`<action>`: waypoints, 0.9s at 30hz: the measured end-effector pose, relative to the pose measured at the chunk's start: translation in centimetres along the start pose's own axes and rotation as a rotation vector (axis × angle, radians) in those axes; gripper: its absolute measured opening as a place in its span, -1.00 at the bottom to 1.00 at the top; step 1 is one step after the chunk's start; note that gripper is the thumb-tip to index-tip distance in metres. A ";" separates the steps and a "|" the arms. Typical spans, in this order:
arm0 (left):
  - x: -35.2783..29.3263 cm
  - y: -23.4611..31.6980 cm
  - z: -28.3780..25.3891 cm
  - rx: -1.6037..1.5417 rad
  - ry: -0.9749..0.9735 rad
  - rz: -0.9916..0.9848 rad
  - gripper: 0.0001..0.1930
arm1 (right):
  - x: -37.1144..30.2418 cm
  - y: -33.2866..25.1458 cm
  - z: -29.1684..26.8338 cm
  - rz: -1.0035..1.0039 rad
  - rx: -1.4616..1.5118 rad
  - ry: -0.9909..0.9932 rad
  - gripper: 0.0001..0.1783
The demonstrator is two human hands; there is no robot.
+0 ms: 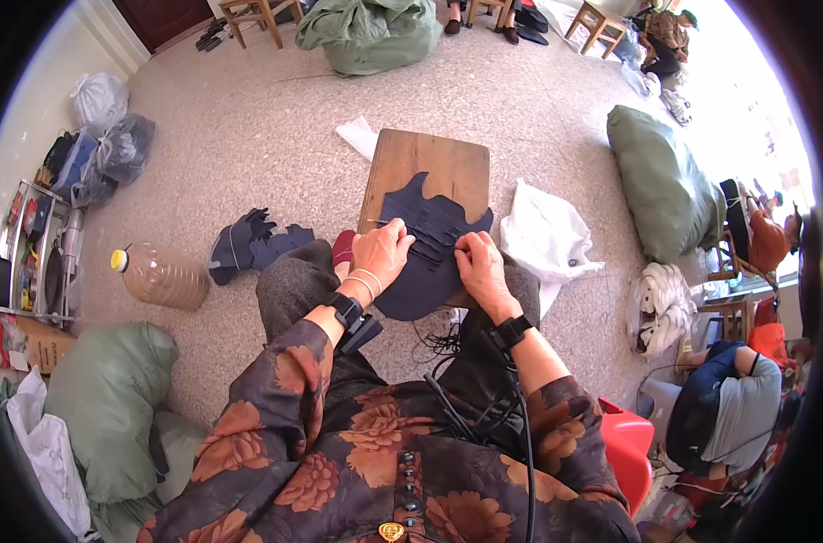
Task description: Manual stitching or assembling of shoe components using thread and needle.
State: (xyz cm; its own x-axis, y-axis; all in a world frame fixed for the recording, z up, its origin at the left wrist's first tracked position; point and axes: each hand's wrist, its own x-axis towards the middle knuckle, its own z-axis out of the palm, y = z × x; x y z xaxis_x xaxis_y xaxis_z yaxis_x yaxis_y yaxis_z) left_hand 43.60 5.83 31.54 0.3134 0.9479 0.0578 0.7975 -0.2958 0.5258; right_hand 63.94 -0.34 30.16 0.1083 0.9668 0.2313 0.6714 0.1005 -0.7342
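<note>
A dark navy cut piece of cloth-like material [422, 288], with a row of slits or raised strips across its middle and a scalloped far edge, lies over a wooden stool [439, 154] in front of my knees. On the left of the strips, my left hand [382, 253] is closed in a pinch. A thin light sliver sticks out beside its fingertips; I cannot make out what it is. My right hand [484, 276] pinches the piece near its right edge. What lies between the fingertips of either hand is mostly hidden.
More dark cut pieces [253, 242] lie on the floor to the left, near a large yellow-capped bottle [162, 276]. A white bag [547, 231] sits right of the stool. Stuffed green sacks [660, 181] and a red plastic stool [627, 443] stand around. Other people sit along the right side.
</note>
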 end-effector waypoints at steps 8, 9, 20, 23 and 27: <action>0.7 -0.5 -0.5 -0.144 0.052 -0.004 -0.81 | 0.2 0.2 -0.1 0.006 0.034 -0.032 -0.88; 1.0 -0.5 -1.0 -0.144 0.056 0.036 -0.85 | 0.2 0.2 -0.1 0.010 0.032 -0.032 -0.88; 3.7 -3.0 -0.4 0.148 -0.036 0.440 -0.93 | 0.2 -1.2 -0.4 0.065 -0.042 -0.086 -0.77; 3.9 -4.5 -1.3 0.304 0.000 0.436 -0.96 | 0.1 -0.7 -0.6 0.042 -0.043 -0.081 -0.74; 3.4 -3.9 -1.9 0.273 0.004 0.461 -0.94 | 0.1 -0.7 -0.5 0.054 -0.038 -0.085 -0.73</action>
State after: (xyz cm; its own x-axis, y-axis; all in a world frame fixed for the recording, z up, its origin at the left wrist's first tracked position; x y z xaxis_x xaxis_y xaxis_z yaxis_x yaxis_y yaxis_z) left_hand 40.61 10.45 31.32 0.6609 0.7129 0.2343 0.6832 -0.7008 0.2051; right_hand 63.90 -0.39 31.05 0.0831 0.9872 0.1359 0.6942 0.0405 -0.7187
